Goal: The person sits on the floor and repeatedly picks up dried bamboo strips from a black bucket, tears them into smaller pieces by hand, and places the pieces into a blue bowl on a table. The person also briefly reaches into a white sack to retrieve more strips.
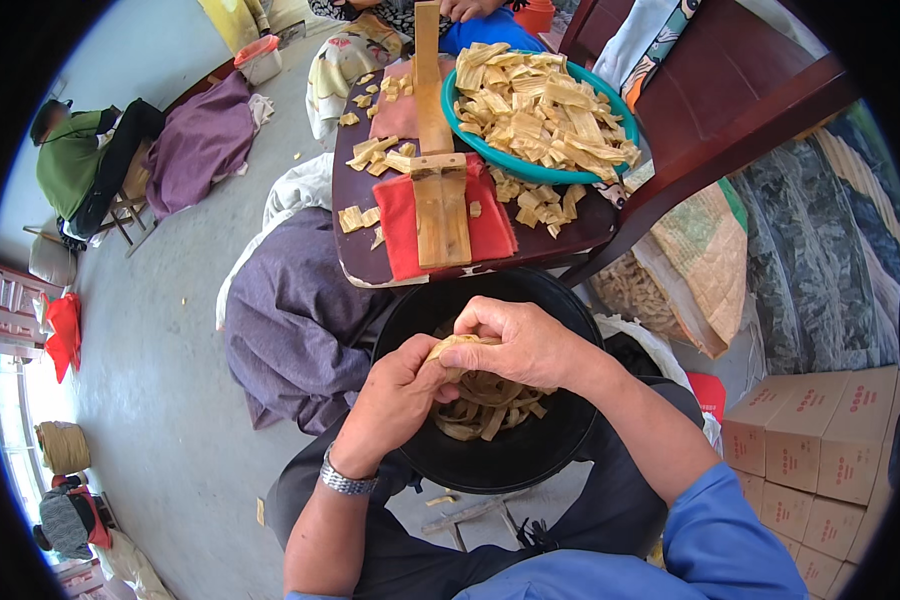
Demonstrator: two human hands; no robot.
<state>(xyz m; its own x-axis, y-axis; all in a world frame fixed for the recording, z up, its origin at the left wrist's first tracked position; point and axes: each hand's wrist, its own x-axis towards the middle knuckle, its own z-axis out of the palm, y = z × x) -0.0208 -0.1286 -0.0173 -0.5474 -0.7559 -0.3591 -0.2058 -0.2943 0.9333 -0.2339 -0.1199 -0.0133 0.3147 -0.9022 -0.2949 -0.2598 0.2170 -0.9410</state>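
Both my hands meet over a black tub (495,476) that stands between my knees. My left hand (401,382), with a metal watch on its wrist, and my right hand (521,345) grip one pale yellow strip (456,352), which looks folded or rolled; the fingers hide part of it. Below them, loose strips of the same dried material (487,420) lie in the tub. Just beyond, a wooden tool (441,217) with a long flat bar and a crosspiece rests on a red cloth (397,240) on a dark red chair seat (352,187).
A teal basin (630,135) heaped with flat strips (540,105) sits at the seat's right. Short cut pieces (544,206) lie around it. Cardboard boxes (802,427) are stacked at right, beside an open sack (690,262). Other people sit opposite and at left (75,161).
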